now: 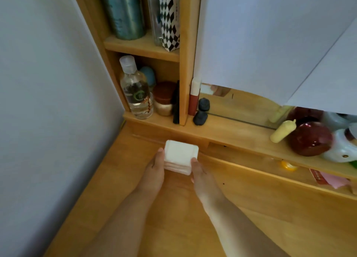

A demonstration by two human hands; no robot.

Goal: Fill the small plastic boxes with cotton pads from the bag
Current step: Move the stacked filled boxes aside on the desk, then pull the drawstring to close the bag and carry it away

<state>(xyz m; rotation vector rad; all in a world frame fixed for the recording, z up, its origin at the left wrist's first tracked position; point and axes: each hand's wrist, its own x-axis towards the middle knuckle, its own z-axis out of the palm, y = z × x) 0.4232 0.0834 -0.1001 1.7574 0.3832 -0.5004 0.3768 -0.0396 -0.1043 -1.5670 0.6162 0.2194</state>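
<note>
Both hands hold a stack of white square cotton pads (180,156) between them, above the wooden tabletop (251,208) and close to the front edge of the low shelf ledge (231,135). The left hand (154,171) presses against the stack's left side, its thumb lying along the edge; the right hand (201,176) clamps the right side with its thumb tip on the upper corner. The fingers of both hands lie beneath or behind the stack and are not visible, so whether they curl under it cannot be told. The pads sit squared up, several layers showing at the near face. No small plastic box or bag can be made out in this view. Behind the stack, a wooden shelf unit (184,63) stands against the wall. Its lower compartment holds a clear bottle (135,90) with a translucent cap, a blue rounded object (148,75) behind it, and a brown-lidded jar (164,98). The upper compartment holds a teal cylinder (123,11) and a black-and-white checked carton (170,17). On the ledge to the right stand a small dark figure (201,112), a pale yellow bottle (283,131) lying tilted, and a dark red round container (311,139). A mirror (241,106), mostly covered by white sheets (270,34), rises behind the ledge.
</note>
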